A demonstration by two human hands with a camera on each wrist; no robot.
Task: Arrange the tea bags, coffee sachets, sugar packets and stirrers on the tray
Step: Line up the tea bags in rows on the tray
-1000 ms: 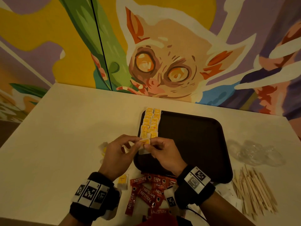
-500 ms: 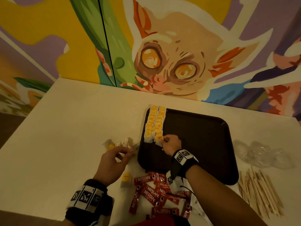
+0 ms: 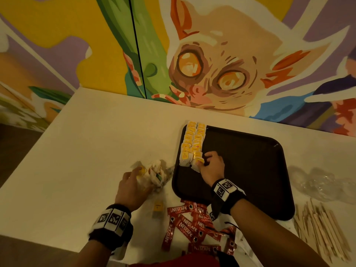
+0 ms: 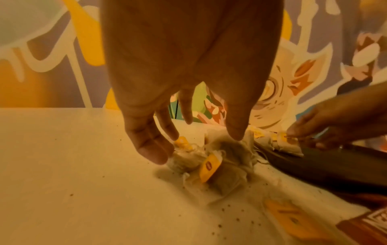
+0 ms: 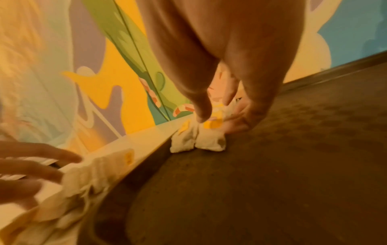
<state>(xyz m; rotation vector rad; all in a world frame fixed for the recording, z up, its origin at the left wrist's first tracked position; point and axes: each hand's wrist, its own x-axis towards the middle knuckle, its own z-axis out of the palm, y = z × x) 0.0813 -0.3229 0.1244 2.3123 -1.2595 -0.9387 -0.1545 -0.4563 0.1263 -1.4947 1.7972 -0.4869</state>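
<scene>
Head view: black tray [image 3: 250, 170] holds two rows of tea bags [image 3: 192, 143] running away along its left edge. Right hand [image 3: 212, 168] fingers [image 5: 201, 107] pinch the nearest bag's yellow tag. Left wrist view alone shows left hand [image 3: 131, 187] fingers [image 4: 150, 149] spread, touching the loose tea-bag pile [image 4: 211, 162] on the tabletop [image 3: 86, 151].

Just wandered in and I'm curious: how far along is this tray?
Early. Done: two rows of tea bags along the tray's left edge. In hand: the right hand sets another bag at the row's near end; the left hand reaches into the loose bags. Left: coffee sachets and stirrers lie off the tray.
</scene>
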